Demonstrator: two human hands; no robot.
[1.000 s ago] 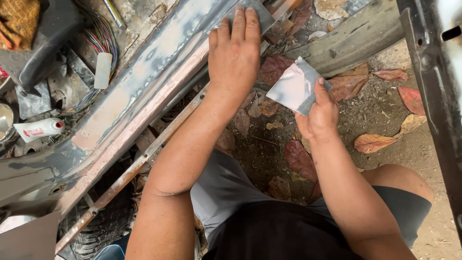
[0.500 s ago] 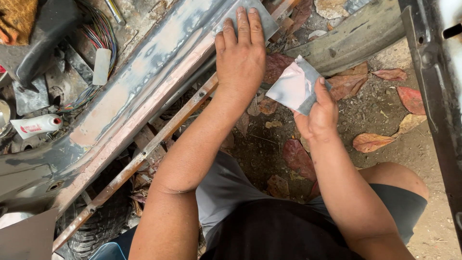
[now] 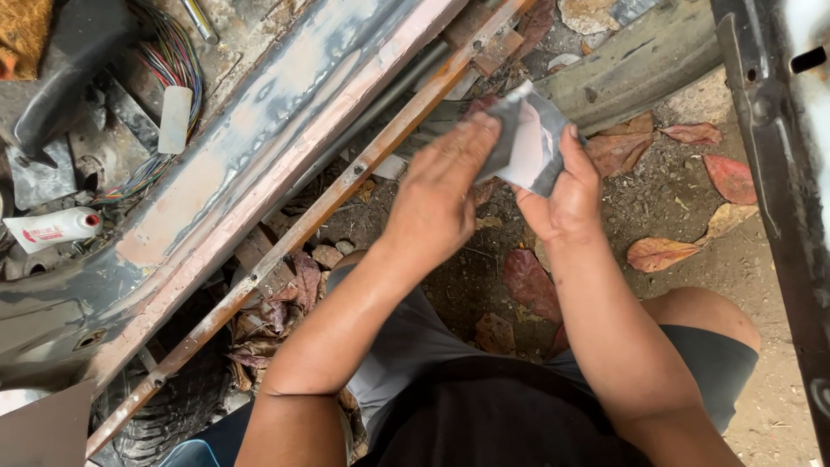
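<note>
Open dirt ground point(image 3: 692, 216) with scattered dry leaves point(image 3: 659, 253) to the right of the hands, rusty rail point(image 3: 346, 182) and grey metal sill point(image 3: 259, 130) barring the left, dark metal frame point(image 3: 782, 199) closing the far right, concrete kerb point(image 3: 631, 69) just beyond.

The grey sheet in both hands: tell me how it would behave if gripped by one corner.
The grey sheet is probably floppy: it already bends between the left hand and right hand. It looks thin, so likely light. Its creased face suggests it would fold rather than crack.
</note>
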